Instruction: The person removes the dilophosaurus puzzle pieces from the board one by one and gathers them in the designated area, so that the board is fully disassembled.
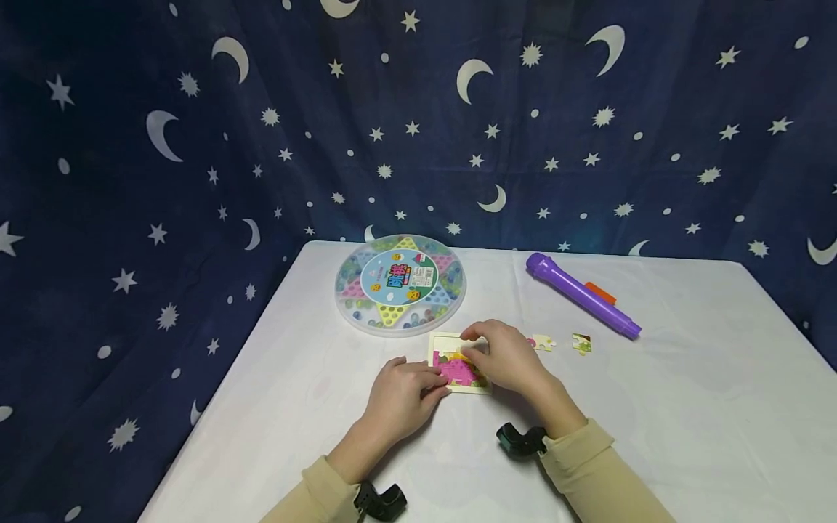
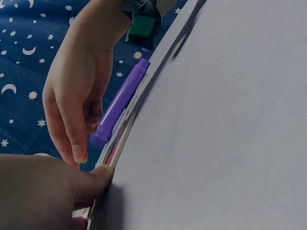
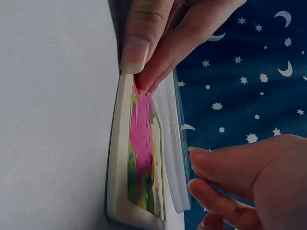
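A small framed jigsaw puzzle (image 1: 459, 373) lies on the table, its lower part filled with pink and green pieces and a pale bare area at the top. My left hand (image 1: 400, 398) holds its near left corner, thumb (image 3: 135, 55) on the frame's edge and a fingertip on the pink picture. Over the puzzle's upper right hovers my right hand (image 1: 508, 357). Its thumb and index finger stand apart in the right wrist view, with nothing visible between them. Two loose items lie to the right: a pink-and-yellow puzzle piece (image 1: 543, 342) and a green-and-yellow puzzle piece (image 1: 581, 343).
Behind the puzzle lies a round, clear-lidded marble board game (image 1: 399, 285). A purple microphone-shaped tube (image 1: 582, 294) rests at the back right, an orange part (image 1: 600, 293) beside it. The white table (image 1: 706, 407) meets a dark star-patterned curtain (image 1: 418, 94).
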Demonstrator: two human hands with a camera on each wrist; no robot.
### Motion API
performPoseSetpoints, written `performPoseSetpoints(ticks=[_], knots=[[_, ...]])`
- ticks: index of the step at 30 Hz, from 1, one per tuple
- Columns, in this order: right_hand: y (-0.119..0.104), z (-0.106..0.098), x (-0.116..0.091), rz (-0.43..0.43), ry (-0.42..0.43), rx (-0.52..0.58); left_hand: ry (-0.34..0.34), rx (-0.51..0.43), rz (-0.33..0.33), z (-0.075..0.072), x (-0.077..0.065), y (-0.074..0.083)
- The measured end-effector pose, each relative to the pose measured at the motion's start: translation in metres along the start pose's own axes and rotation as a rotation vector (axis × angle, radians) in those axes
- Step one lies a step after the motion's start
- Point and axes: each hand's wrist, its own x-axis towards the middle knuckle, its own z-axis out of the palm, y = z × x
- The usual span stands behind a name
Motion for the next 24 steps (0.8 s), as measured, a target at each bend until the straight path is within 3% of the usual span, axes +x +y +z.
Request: performPoseSetpoints(ticks=[5, 10, 24], knots=[[-0.011, 0.017, 0.007, -0.024, -0.044, -0.028, 0.012, -0.009, -0.002, 0.0, -0.002, -0.003], [-0.02, 0.032, 0.011, -0.081, -0.036, -0.061, 0.049, -0.021, 0.009, 0.0, -0.004, -0.006], [-0.016, 0.032, 0.009, -0.079, -0.043, -0.028, 0.054, -0.076, 0.018, 0.003, 0.0, -0.011]])
